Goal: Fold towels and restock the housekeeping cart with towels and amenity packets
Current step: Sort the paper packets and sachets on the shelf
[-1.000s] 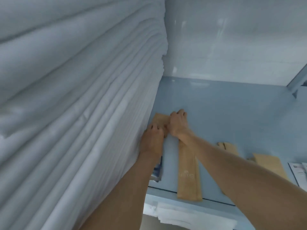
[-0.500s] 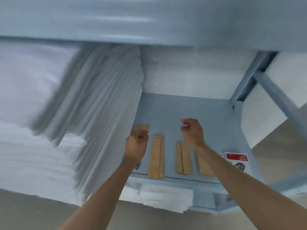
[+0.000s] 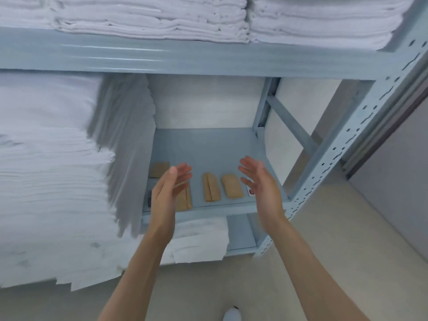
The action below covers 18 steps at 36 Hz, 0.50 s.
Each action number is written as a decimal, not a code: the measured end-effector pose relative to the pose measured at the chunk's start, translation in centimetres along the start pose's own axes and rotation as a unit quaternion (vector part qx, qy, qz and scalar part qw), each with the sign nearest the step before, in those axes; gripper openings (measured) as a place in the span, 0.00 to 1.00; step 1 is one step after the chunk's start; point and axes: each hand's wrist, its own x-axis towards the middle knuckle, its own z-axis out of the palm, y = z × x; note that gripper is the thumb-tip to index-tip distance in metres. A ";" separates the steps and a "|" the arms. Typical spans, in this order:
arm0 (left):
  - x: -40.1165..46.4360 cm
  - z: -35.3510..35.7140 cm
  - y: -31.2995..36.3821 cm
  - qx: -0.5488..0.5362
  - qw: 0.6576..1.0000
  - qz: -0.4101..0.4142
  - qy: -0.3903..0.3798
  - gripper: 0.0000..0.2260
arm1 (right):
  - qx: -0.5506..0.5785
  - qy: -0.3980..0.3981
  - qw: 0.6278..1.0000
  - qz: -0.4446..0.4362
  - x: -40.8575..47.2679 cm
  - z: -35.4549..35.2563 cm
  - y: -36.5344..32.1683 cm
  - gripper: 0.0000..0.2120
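Several brown paper amenity packets lie on the blue-grey middle shelf [image 3: 208,144]: one at the back left [image 3: 159,169], one partly behind my left hand [image 3: 185,200], one in the middle [image 3: 211,186], one to the right [image 3: 232,185]. My left hand [image 3: 169,188] and my right hand [image 3: 259,181] hover in front of the shelf, palms facing each other, fingers straight, holding nothing. A tall stack of white folded linen [image 3: 58,158] fills the left of that shelf. Folded white towels [image 3: 162,17] lie on the shelf above.
A small white card with a red mark [image 3: 251,192] lies at the shelf's right front. More white linen [image 3: 201,239] sits on the lower shelf. The perforated upright [image 3: 342,144] and a diagonal brace [image 3: 289,123] bound the right side. Beige floor below, grey wall at right.
Both hands have let go of the packets and pulled back out of the shelf, fingers now spread. The camera has drawn back and up, bringing the upper towel shelf into view.
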 end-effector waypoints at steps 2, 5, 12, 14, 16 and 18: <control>-1.6 0.4 0.4 -0.021 1.000 -0.006 -0.009 0.22 | 0.000 -0.007 1.000 -0.007 -2.3 -0.2 -0.6 0.29; -3.3 1.2 1.1 -0.009 0.999 0.005 -0.032 0.21 | 0.002 -0.006 1.000 -0.016 -4.8 -0.9 -1.4 0.32; -7.1 3.1 2.7 -0.038 0.998 0.054 -0.014 0.21 | 0.043 -0.011 0.999 -0.027 -7.6 -3.5 -2.9 0.33; -8.3 3.9 3.0 -0.056 0.996 0.073 -0.008 0.20 | 0.071 -0.013 0.997 -0.026 -8.1 -4.4 -3.3 0.33; -9.5 4.9 3.2 -0.057 0.995 0.086 0.000 0.19 | 0.086 -0.015 0.996 -0.027 -8.6 -5.3 -3.7 0.32; -10.5 5.9 3.3 -0.046 0.995 0.093 0.005 0.18 | 0.099 -0.011 0.995 -0.025 -9.0 -6.2 -4.0 0.33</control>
